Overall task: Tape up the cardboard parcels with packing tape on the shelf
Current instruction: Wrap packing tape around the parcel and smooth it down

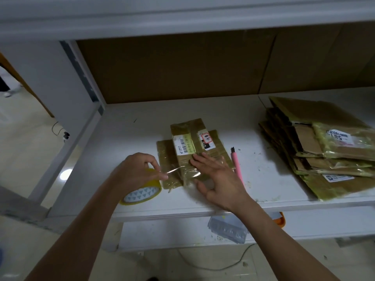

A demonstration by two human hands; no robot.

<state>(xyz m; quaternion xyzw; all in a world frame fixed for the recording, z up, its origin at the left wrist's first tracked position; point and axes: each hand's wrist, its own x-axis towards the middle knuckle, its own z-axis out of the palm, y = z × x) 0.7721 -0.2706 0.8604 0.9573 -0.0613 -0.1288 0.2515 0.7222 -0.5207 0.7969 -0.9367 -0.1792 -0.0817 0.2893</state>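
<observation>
A small flat cardboard parcel (pixel 189 148) with white labels lies in the middle of the white shelf (pixel 129 138). My left hand (pixel 136 171) grips a roll of clear packing tape (pixel 142 194) at the parcel's left side. A strip of tape (pixel 178 170) runs from the roll across the parcel's near end. My right hand (pixel 218 179) lies flat with straight fingers, pressing that strip onto the parcel.
A pink utility knife (pixel 237 166) lies just right of the parcel. A stack of several flat taped parcels (pixel 324 151) fills the shelf's right end. Brown cardboard (pixel 182 67) backs the shelf. A clear plastic item (pixel 228 228) sits on the lower shelf.
</observation>
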